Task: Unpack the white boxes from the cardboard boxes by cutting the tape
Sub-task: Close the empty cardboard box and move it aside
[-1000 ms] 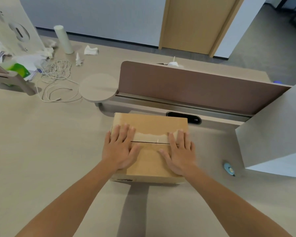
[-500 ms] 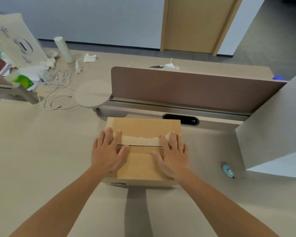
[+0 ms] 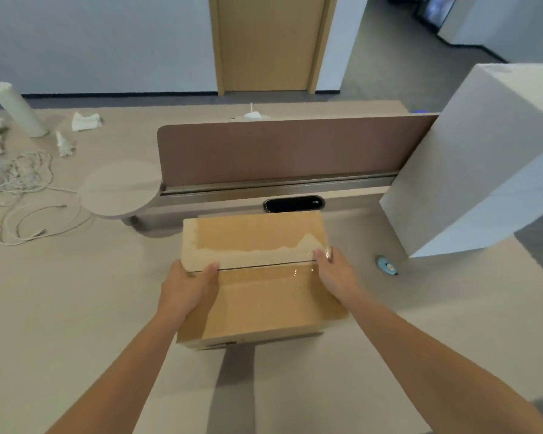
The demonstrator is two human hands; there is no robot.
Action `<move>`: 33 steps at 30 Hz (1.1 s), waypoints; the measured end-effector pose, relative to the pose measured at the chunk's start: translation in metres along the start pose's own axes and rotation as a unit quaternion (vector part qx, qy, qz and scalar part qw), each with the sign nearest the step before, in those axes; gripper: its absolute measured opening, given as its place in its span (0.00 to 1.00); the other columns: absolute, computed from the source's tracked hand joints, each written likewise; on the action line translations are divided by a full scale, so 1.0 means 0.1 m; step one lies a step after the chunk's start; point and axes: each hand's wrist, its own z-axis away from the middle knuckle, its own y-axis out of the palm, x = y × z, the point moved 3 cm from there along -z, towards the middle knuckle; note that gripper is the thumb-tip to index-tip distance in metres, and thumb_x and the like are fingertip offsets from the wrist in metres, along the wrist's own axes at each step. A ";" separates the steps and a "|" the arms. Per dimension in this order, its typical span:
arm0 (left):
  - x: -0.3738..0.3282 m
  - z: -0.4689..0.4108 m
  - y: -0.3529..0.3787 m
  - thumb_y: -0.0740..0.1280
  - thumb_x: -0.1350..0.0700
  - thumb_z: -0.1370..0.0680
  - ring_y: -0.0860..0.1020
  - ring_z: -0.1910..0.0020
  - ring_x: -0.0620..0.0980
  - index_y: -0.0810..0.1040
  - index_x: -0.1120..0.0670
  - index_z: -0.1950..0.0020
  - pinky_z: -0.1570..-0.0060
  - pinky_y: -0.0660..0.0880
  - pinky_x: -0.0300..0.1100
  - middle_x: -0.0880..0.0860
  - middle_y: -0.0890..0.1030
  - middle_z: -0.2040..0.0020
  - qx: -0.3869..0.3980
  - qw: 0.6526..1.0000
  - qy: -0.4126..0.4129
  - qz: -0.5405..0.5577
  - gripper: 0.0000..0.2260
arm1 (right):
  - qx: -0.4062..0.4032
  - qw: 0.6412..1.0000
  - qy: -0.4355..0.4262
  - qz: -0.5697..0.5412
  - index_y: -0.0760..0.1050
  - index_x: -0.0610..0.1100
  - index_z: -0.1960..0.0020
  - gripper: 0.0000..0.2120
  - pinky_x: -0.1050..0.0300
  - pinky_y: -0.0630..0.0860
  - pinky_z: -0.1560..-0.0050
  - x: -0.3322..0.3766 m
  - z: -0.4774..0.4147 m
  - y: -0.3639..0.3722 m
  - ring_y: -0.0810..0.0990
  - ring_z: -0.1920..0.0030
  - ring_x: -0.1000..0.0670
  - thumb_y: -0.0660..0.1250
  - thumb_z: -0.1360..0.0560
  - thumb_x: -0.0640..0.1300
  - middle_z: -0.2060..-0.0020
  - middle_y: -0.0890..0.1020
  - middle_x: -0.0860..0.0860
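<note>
The left hand and right hand each grip an end of the brown cardboard box's far flap. Best to lift both ends evenly to avoid tearing.

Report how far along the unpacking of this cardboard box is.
Done, it seems: one white box stands on the table at right, and the blue cutter lies unused near it. In hand: the left hand and right hand grip the two ends of the cardboard box at its top seam, where clear tape glints; I cannot tell if it is cut through. Left: open the closed flaps and lift out the contents.
</note>
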 end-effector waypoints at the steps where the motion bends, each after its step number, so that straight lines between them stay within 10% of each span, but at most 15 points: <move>1: -0.05 0.03 0.02 0.69 0.28 0.34 0.80 0.47 0.53 0.76 0.46 0.38 0.46 0.78 0.53 0.46 0.83 0.46 0.005 1.000 0.012 -0.004 0.31 | -0.019 1.000 0.001 -0.007 0.69 0.44 0.31 0.22 0.51 0.67 0.40 -0.06 0.09 -0.06 0.74 0.36 0.40 0.55 0.17 0.56 0.37 0.78 0.44; 15: -1.41 1.22 1.56 0.71 0.38 0.26 0.76 0.48 0.56 0.71 0.52 0.39 0.51 0.71 0.48 0.49 0.76 0.49 0.147 0.968 0.192 -0.073 0.24 | -0.225 0.957 0.117 -0.137 0.63 0.46 0.25 0.27 0.47 0.67 0.37 -1.71 1.13 -1.79 0.72 0.33 0.41 0.55 0.19 0.59 0.32 0.74 0.45; 33: -3.06 5.07 5.92 0.68 0.29 0.37 0.82 0.48 0.48 0.81 0.44 0.43 0.44 0.79 0.52 0.41 0.84 0.50 0.394 0.827 0.368 -0.159 0.29 | -0.418 0.835 0.252 -0.253 0.70 0.46 0.37 0.23 0.43 0.74 0.42 -5.63 3.10 -5.30 0.76 0.45 0.46 0.51 0.19 0.61 0.44 0.77 0.49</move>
